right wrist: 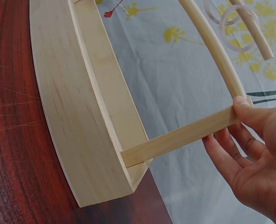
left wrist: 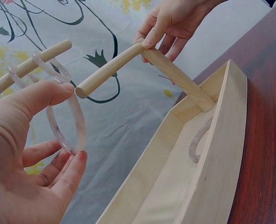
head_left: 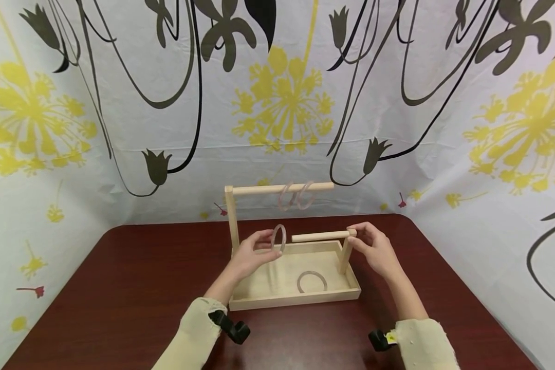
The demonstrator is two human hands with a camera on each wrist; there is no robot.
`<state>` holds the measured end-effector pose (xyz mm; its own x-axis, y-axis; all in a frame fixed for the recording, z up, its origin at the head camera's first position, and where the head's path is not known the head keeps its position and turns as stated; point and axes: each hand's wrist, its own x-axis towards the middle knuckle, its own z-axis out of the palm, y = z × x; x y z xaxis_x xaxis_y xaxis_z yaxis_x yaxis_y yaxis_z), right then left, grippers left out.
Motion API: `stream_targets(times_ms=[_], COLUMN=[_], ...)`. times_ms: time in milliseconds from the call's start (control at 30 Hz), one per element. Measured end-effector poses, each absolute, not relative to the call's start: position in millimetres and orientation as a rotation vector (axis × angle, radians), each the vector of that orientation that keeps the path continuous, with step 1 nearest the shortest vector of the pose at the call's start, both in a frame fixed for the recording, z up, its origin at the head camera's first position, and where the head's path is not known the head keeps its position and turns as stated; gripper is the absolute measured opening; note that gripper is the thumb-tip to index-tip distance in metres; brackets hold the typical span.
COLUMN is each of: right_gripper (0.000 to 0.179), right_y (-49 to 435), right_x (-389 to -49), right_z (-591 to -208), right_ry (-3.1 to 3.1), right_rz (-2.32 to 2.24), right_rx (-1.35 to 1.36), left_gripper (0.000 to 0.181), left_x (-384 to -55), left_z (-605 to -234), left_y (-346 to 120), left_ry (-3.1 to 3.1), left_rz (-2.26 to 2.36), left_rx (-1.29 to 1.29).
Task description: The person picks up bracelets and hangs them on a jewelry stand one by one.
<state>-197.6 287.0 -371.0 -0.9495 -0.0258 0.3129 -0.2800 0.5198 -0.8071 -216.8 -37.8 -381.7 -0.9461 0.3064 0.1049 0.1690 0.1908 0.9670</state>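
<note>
My left hand [head_left: 251,258] pinches a translucent pinkish bangle [left wrist: 80,122] between thumb and fingertips. It holds the bangle upright, close to the free end of the lower wooden bar [head_left: 319,236]. With thumb and fingers, my right hand [head_left: 375,253] grips the top of the short post [right wrist: 184,135], where that bar joins it. No bangle hangs on the lower bar. Two similar bangles [left wrist: 53,69] hang on the taller upper bar [head_left: 259,189] behind. Another bangle [head_left: 312,272] lies in the wooden tray [head_left: 296,300] at the stand's base.
A tall post [head_left: 233,218] rises from the tray's left end and carries the upper bar. The stand sits on a dark red-brown table [head_left: 166,277]. Behind the table hangs a white patterned cloth [head_left: 268,164] with yellow and dark plant shapes.
</note>
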Motion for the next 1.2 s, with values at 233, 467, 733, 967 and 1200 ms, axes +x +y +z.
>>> stream_targets(times_ms=[233, 467, 733, 967, 1200], right_gripper=[0.03, 0.031, 0.03, 0.03, 0.03], right_y=[286, 287, 287, 287, 286], right_x=[-198, -198, -198, -196, -196], right_z=[-371, -371, -372, -371, -370], right_ry=[-2.503, -2.517, -2.5, -2.512, -2.511], right_rz=[1.395, 1.376, 1.398, 1.367, 1.373], right_rx=[0.249, 0.235, 0.245, 0.239, 0.235], left_gripper=[0.064, 0.064, 0.063, 0.062, 0.063], left_x=[-216, -216, -217, -217, -219], left_z=[-381, -383, -385, -386, -388], left_y=[-30, -20, -8, 3, 13], left_ry=[2.323, 2.295, 2.265, 2.25, 2.255], left_rz=[1.885, 1.878, 1.898, 1.894, 1.861], left_rx=[0.509, 0.537, 0.565, 0.559, 0.518])
